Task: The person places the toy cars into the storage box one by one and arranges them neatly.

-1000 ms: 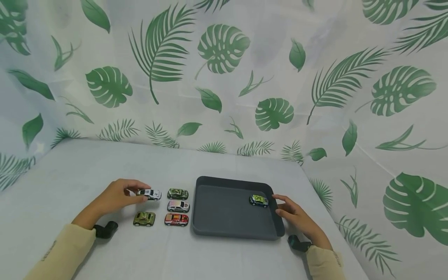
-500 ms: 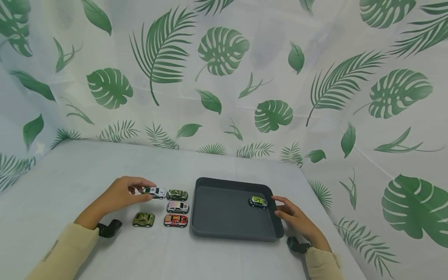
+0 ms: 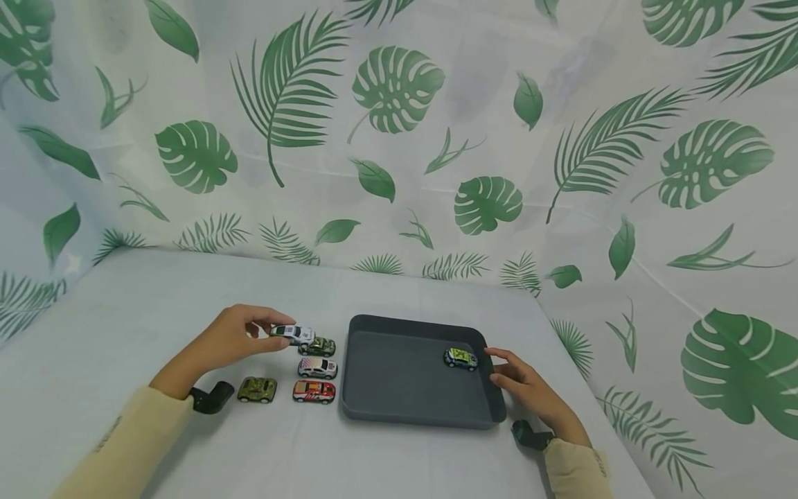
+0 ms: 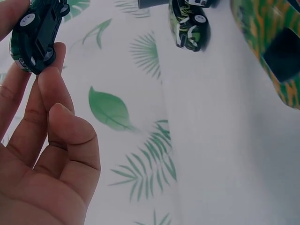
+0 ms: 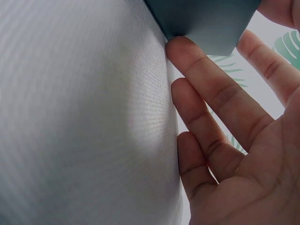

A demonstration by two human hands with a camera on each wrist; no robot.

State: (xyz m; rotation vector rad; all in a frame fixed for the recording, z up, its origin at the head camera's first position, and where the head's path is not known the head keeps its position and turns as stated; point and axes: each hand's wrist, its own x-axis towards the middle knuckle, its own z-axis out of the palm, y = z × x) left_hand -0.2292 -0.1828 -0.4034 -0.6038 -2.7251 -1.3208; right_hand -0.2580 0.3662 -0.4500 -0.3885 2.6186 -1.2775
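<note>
Left hand (image 3: 235, 336) pinches white car (image 3: 296, 335), long axis sideways, front unclear.

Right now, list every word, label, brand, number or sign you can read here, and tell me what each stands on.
No text can be read with certainty.
Held car: tiny lettering on one end, perhaps ending in "PER"; too small to be sure.
Left sleeve: small dark print, too blurred.
Right sleeve: small print, too blurred.
Red car: pale markings, too small to tell whether letters.
</note>
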